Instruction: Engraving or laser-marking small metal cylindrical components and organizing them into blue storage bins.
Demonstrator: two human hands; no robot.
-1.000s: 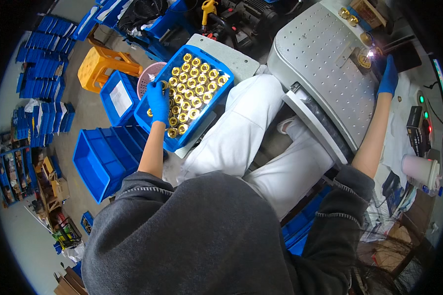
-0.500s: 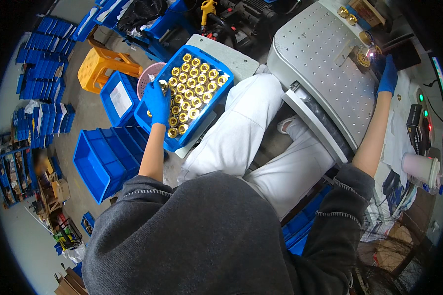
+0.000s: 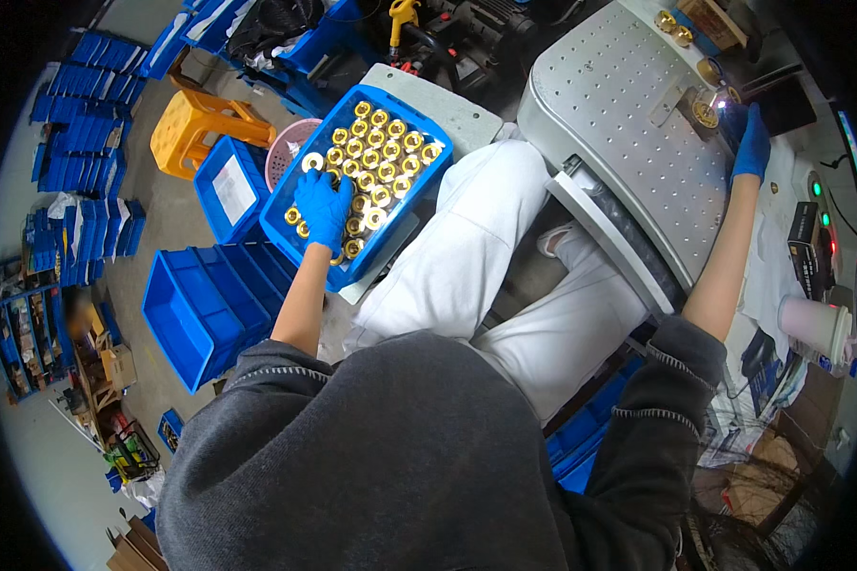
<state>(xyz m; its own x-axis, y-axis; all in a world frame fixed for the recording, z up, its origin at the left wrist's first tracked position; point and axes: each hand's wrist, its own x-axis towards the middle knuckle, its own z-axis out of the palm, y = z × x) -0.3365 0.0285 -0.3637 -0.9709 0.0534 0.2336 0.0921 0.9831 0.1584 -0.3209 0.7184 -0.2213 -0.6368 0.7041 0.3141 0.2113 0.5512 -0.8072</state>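
Note:
My left hand (image 3: 324, 211), in a blue glove, is over the blue tray (image 3: 405, 206), its fingers curled down among several rows of brass ring-shaped fittings (image 3: 381, 152). The hand covers whatever is under its fingertips. Right beside them sits a pale round piece (image 3: 312, 162). My right hand (image 3: 753, 150), also gloved in blue, is closed at the far right end of the perforated metal worktop (image 3: 619, 105). Its fingers are by a brass round part (image 3: 705, 112) with a small bright glow next to it. What they grip is hidden.
Several brass fittings (image 3: 682, 36) stand at the worktop's far edge. Stacked blue bins (image 3: 192, 314), a pink basket (image 3: 278, 164) and a yellow stool (image 3: 186, 133) are left of the tray. A lidded cup (image 3: 809, 321) stands at the right.
My left hand has shifted right and slightly toward me over the tray, uncovering fittings at its left edge. The right hand has hardly moved.

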